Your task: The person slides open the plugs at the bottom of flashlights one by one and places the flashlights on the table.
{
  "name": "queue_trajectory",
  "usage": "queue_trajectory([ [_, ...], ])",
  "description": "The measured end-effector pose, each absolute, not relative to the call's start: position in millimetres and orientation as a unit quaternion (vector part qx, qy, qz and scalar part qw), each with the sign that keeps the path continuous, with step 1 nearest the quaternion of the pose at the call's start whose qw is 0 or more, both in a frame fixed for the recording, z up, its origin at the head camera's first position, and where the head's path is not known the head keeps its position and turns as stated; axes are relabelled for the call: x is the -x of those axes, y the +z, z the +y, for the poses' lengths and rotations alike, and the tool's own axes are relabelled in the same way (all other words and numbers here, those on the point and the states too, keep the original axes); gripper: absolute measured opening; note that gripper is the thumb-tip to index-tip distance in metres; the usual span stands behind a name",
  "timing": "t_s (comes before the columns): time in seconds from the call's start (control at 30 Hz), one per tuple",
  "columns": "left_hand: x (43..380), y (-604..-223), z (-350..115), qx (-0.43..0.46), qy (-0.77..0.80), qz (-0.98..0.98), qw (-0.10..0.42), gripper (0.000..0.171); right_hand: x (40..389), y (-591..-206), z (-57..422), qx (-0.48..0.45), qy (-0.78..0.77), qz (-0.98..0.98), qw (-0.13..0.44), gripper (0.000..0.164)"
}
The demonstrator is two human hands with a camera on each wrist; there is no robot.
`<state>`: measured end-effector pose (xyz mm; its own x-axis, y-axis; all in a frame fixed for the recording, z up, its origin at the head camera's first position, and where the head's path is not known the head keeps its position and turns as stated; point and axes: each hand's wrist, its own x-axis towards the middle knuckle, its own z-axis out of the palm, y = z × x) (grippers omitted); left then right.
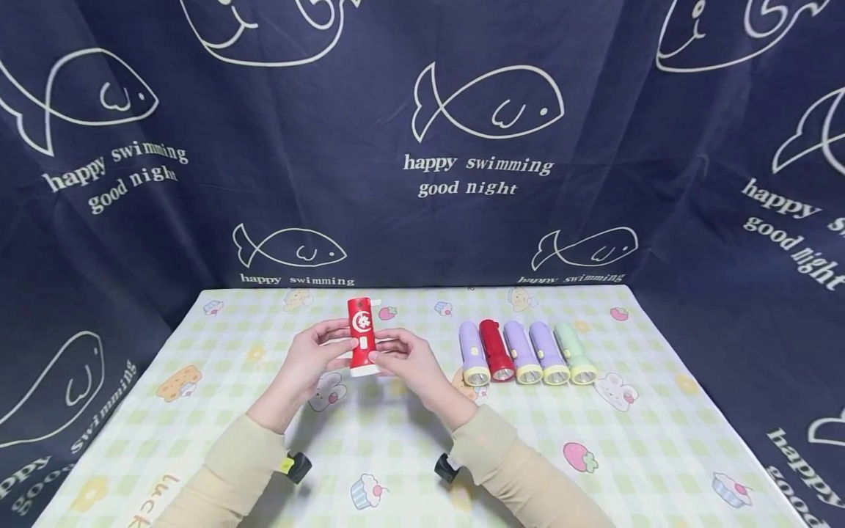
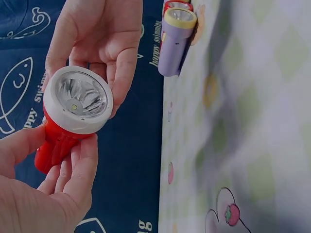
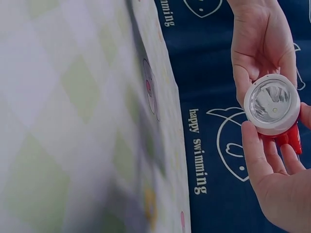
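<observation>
A red flashlight (image 1: 361,331) with a white head rim is held up above the table, its tail end away from me. White moon-and-flower print and a white switch show on its upper side. My left hand (image 1: 313,361) grips the body from the left, thumb near the switch. From the right, my right hand (image 1: 411,359) holds it close to the head, thumb near the white rim. Both wrist views show the round clear lens (image 2: 81,94) with its silvery reflector facing back toward me. Parts of the red body are covered by fingers.
Right of my hands, a row of flashlights lies on the checked tablecloth (image 1: 396,455): a purple one (image 1: 472,345), a dark red one (image 1: 495,348), two more purple ones and a green one (image 1: 574,348), heads toward me. A dark blue fish-print curtain (image 1: 370,147) hangs behind the table.
</observation>
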<state>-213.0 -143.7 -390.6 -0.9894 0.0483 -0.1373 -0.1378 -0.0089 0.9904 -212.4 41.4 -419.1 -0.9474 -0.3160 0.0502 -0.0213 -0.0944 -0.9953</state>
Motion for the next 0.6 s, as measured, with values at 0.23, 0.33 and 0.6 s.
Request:
queue_trajectory([
  [0.23,214.0,-396.2,-154.9,0.035,0.697,0.713,0.072,0.049,213.3,-424.0,30.5,0.107,-0.74,0.654,0.115,0.041],
  [0.33,215.7,-399.6,-160.6,0.037,0.693,0.716,0.075,0.049,214.1,-424.6,25.6,0.108,-0.74,0.653,0.118,0.039],
  [0.6,217.8,-407.5,-176.0,0.037,0.691,0.715,0.098,0.054,216.9,-429.2,13.4,0.11,-0.747,0.641,0.14,0.037],
])
